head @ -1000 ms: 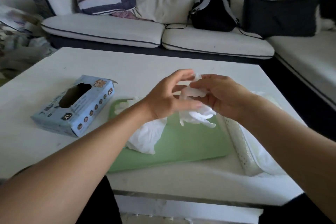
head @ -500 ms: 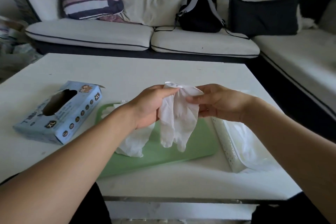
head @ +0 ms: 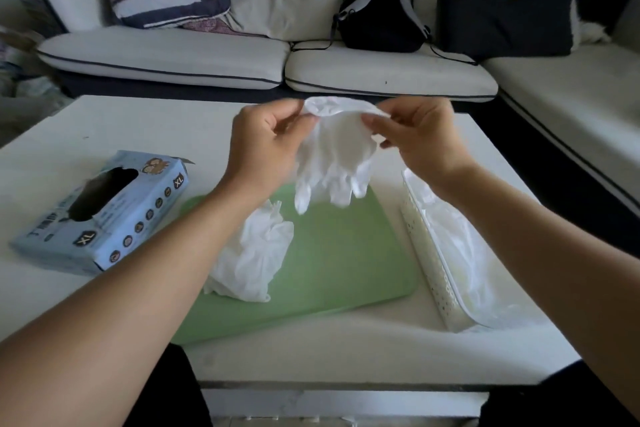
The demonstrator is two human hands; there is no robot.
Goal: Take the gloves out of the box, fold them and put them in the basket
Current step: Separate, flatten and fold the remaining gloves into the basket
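A: Change since half a second ago?
B: Both hands have risen and drawn a little apart; the white glove (head: 332, 156), which hung narrow and creased, is now spread out by its cuff.

A: Item one, left hand (head: 266, 146)?
B: Thumb and fingers pinch the left end of the cuff, held above the table (head: 145, 121).

A: Item two, right hand (head: 420, 139)?
B: Pinches the cuff's right end. The glove hangs between the two hands, fingers pointing down, tips over the far edge of the green board (head: 346, 253), not touching it as far as can be told.

A: Item three, other gloves?
B: A crumpled heap of white gloves (head: 252, 260) lies on the board's left part, just beside the left forearm.

A: Item four, box?
B: Blue glove box (head: 104, 215), marked XL, lying flat with its oval opening up, left of the board, well apart from the held glove.

A: Item five, basket?
B: White perforated basket (head: 433, 260), just right of the board, under the right forearm; white gloves inside, count unclear.

A: Background?
B: Sofa (head: 166, 55) with cushions and a black backpack (head: 377, 14).
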